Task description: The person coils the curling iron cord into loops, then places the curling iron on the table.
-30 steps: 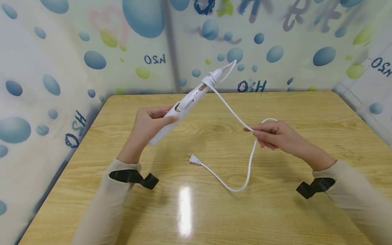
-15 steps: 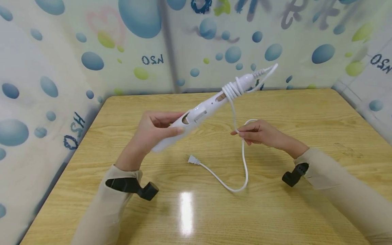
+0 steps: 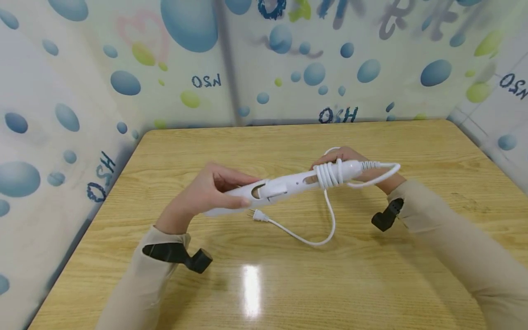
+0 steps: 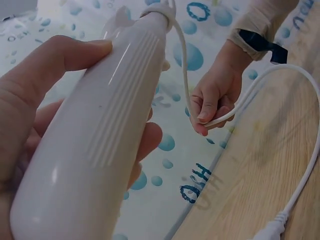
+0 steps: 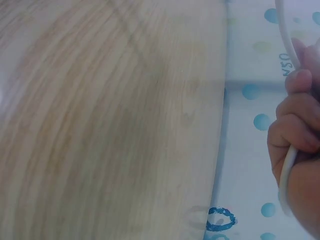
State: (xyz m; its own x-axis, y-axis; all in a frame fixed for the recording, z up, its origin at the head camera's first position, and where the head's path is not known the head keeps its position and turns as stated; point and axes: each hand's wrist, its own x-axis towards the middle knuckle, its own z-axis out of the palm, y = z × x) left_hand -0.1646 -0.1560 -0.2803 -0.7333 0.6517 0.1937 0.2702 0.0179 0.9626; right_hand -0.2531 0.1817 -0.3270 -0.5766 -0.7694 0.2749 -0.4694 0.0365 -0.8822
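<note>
Left wall: pale covering, blue bubble shapes, dark blue lettering along its right part; meets the wooden surface's edge.

Surface: one broad top, yellow-brown wood grain, slightly glossy, rounded far corners; wider toward the viewer.

Left sleeve: beige, with a black strap at the cuff and a small black block attached.

Pink heart: faint, on the back wall; the same pale covering with blue and green spots, blue lettering, one dark vertical band right of the heart.

Left hand: clasped round the handle end of the white wand, thumb on the near side.

Light reflection: bright vertical streak on the near part of the surface.

Plug: white, two prongs pointing left, below the wand; contact with the wood cannot be told.

White wand: held above the middle of the surface, tilted slightly, right end higher; oval cutouts along the body.

White cord: several turns round the wand's right end; a loop below leads to the plug.

Right hand: beyond the wand, fingers curled, pinching the cord.

Right sleeve: beige, black wrist mount.

Right wall: pale, lettered, bubble-spotted.
</note>
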